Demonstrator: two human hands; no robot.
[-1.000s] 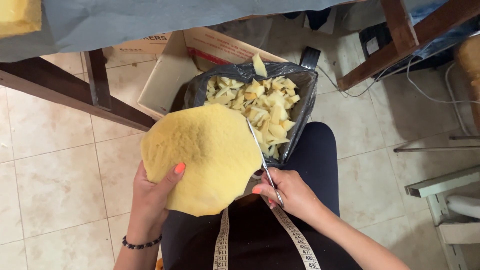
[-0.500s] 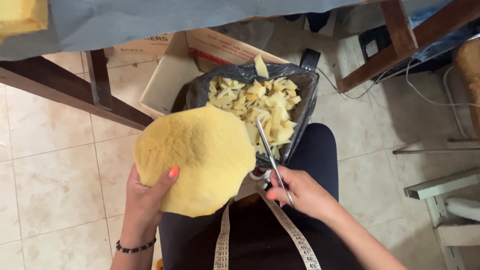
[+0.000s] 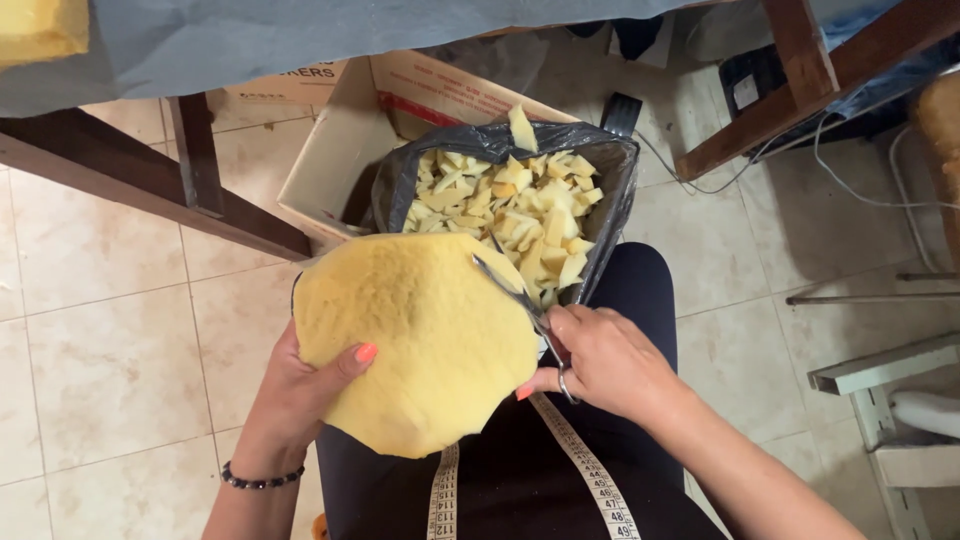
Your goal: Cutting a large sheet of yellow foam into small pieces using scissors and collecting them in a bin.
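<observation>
both hands' fingers [image 3: 365, 352] closed: foam [image 3: 415, 340], scissors [image 3: 525, 305].

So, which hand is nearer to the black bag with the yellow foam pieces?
The right hand. It holds the scissors just below the black bag's lower edge. The left hand grips the round yellow foam lower left, farther from the bag.

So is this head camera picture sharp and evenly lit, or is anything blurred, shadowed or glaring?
Head view: light is soft and even, with no harsh glare on the floor tiles. The yellow foam piece is crisp, its grain showing. The scissors and right hand look slightly soft; the left hand is clear. The black bag of foam scraps reads well. Under the table it is dimmer.
</observation>
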